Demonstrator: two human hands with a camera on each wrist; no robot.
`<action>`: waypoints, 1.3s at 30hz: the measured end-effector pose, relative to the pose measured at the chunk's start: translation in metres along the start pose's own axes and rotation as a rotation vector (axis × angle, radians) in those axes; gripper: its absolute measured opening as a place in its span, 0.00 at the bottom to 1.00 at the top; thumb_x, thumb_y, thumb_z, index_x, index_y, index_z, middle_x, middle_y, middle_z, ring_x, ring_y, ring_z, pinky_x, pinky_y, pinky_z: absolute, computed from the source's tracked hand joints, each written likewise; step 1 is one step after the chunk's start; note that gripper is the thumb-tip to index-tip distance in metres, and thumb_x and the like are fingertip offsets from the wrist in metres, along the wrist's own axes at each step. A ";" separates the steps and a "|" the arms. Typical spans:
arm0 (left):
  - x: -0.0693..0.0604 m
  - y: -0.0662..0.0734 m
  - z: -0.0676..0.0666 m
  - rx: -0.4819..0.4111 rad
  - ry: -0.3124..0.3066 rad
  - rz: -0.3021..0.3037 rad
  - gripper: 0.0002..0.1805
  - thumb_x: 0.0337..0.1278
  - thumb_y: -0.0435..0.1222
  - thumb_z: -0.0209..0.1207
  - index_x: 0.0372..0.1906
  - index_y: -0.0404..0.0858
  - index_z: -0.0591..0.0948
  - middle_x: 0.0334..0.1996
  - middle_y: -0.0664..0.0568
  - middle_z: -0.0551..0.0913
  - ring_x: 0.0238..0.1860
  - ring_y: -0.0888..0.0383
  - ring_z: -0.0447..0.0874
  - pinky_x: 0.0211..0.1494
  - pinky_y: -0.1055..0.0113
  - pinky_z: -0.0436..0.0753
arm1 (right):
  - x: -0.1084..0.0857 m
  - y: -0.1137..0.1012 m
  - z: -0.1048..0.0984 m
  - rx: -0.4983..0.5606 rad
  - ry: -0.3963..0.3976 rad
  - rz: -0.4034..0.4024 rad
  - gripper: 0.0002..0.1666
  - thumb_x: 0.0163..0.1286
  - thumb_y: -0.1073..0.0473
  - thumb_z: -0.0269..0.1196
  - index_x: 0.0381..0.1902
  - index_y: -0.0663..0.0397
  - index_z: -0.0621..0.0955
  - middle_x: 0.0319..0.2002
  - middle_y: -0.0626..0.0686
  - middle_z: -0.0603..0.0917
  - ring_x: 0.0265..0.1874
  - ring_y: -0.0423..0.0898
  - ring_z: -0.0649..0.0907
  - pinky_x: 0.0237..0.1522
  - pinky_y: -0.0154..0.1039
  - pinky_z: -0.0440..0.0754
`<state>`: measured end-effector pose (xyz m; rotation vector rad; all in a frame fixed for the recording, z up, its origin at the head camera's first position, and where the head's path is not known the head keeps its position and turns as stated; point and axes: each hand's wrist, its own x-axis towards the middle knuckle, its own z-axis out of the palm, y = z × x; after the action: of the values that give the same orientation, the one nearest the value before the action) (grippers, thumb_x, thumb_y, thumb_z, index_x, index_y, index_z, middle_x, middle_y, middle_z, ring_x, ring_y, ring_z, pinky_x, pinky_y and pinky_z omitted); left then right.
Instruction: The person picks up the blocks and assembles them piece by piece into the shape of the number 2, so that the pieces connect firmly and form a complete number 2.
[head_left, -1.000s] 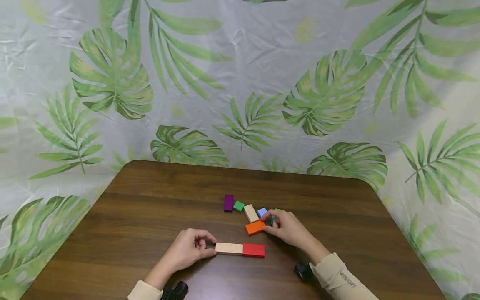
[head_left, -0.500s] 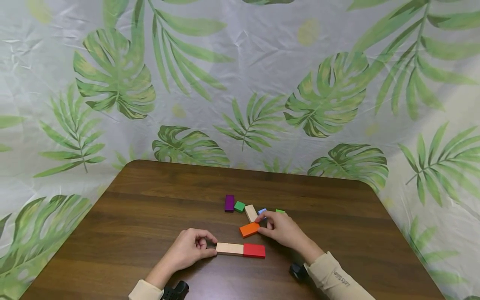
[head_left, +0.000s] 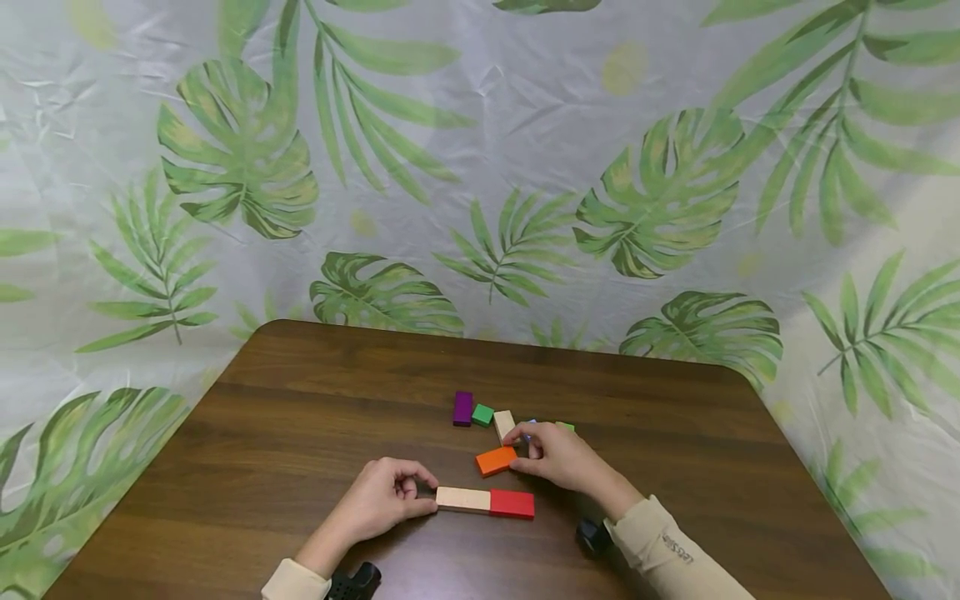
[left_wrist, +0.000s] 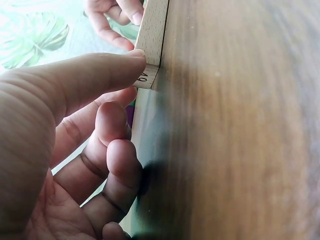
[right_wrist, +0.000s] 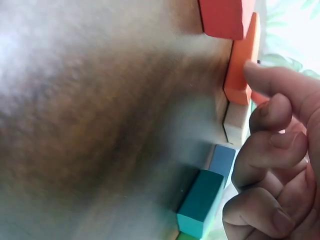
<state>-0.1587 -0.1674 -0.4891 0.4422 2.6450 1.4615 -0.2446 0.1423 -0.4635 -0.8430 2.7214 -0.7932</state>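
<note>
My left hand (head_left: 378, 502) pinches the left end of a plain wooden block (head_left: 462, 499) lying flat, thumb on the near side. Printed marks show on that block's end face (left_wrist: 146, 76) in the left wrist view. A red block (head_left: 512, 503) butts against its right end in one line. Just beyond, my right hand (head_left: 564, 458) pinches the right end of an orange block (head_left: 495, 461), which sits slightly angled on the table. In the right wrist view the thumb lies against the orange block's side, and the other fingers are curled.
Behind the orange block lie a purple block (head_left: 462, 408), a green block (head_left: 483, 414) and another plain wooden block (head_left: 504, 423). Blue (right_wrist: 223, 159), teal (right_wrist: 201, 202) and light green (head_left: 566, 427) blocks are partly hidden by my right hand. A leaf-patterned cloth hangs behind the table (head_left: 315, 375).
My right hand has moved the orange block left and slightly nearer, away from the plain block behind it. My left hand keeps its pinch on the front plain block, with no clear movement.
</note>
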 end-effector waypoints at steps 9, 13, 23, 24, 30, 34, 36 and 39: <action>0.000 -0.001 0.000 -0.014 0.004 0.015 0.09 0.53 0.39 0.81 0.38 0.46 0.92 0.19 0.60 0.76 0.20 0.70 0.67 0.25 0.73 0.67 | 0.009 -0.002 -0.004 0.002 -0.082 -0.029 0.15 0.70 0.55 0.76 0.53 0.45 0.89 0.19 0.41 0.70 0.20 0.35 0.67 0.28 0.31 0.65; -0.001 -0.001 0.000 -0.012 0.002 0.012 0.09 0.53 0.39 0.81 0.38 0.46 0.92 0.19 0.60 0.76 0.20 0.70 0.67 0.24 0.73 0.67 | 0.012 -0.004 -0.005 -0.023 -0.105 -0.052 0.14 0.71 0.55 0.75 0.53 0.47 0.87 0.20 0.41 0.70 0.20 0.35 0.67 0.29 0.31 0.66; 0.000 -0.001 0.000 0.012 -0.001 -0.002 0.09 0.53 0.40 0.80 0.38 0.47 0.92 0.19 0.61 0.75 0.20 0.70 0.67 0.25 0.74 0.67 | 0.017 -0.010 -0.002 -0.128 -0.129 -0.144 0.14 0.77 0.54 0.69 0.56 0.51 0.83 0.21 0.40 0.69 0.19 0.34 0.64 0.29 0.30 0.64; 0.000 -0.001 0.000 0.012 -0.001 0.000 0.09 0.53 0.40 0.80 0.38 0.46 0.92 0.19 0.61 0.75 0.20 0.70 0.67 0.25 0.73 0.67 | 0.018 -0.011 -0.002 -0.129 -0.132 -0.140 0.14 0.78 0.53 0.68 0.56 0.50 0.83 0.21 0.40 0.69 0.19 0.34 0.64 0.29 0.30 0.64; 0.000 -0.001 0.000 0.018 -0.005 -0.008 0.08 0.54 0.40 0.80 0.38 0.47 0.92 0.19 0.62 0.75 0.20 0.70 0.67 0.25 0.74 0.67 | 0.023 -0.020 -0.001 -0.123 -0.140 -0.135 0.15 0.77 0.52 0.69 0.57 0.48 0.82 0.22 0.41 0.70 0.20 0.35 0.65 0.28 0.31 0.63; 0.000 -0.001 0.000 0.012 -0.003 0.002 0.08 0.54 0.40 0.80 0.37 0.47 0.92 0.19 0.62 0.75 0.20 0.70 0.67 0.25 0.73 0.67 | 0.027 -0.026 0.001 -0.122 -0.146 -0.146 0.16 0.77 0.52 0.70 0.58 0.49 0.83 0.23 0.40 0.70 0.20 0.35 0.65 0.28 0.31 0.63; 0.000 -0.001 0.000 0.008 -0.002 0.008 0.08 0.54 0.40 0.80 0.37 0.46 0.91 0.19 0.61 0.75 0.20 0.70 0.67 0.25 0.73 0.67 | 0.029 -0.029 0.003 -0.125 -0.152 -0.151 0.16 0.76 0.52 0.70 0.57 0.48 0.83 0.23 0.40 0.70 0.20 0.34 0.65 0.29 0.30 0.63; 0.000 -0.001 0.000 0.009 -0.004 0.003 0.08 0.54 0.40 0.80 0.37 0.47 0.91 0.19 0.62 0.75 0.20 0.70 0.67 0.25 0.74 0.67 | 0.033 -0.031 0.005 -0.126 -0.163 -0.163 0.16 0.75 0.53 0.71 0.57 0.48 0.84 0.23 0.40 0.70 0.21 0.34 0.65 0.29 0.30 0.63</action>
<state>-0.1591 -0.1684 -0.4901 0.4490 2.6507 1.4482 -0.2549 0.0996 -0.4515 -1.1162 2.6057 -0.5576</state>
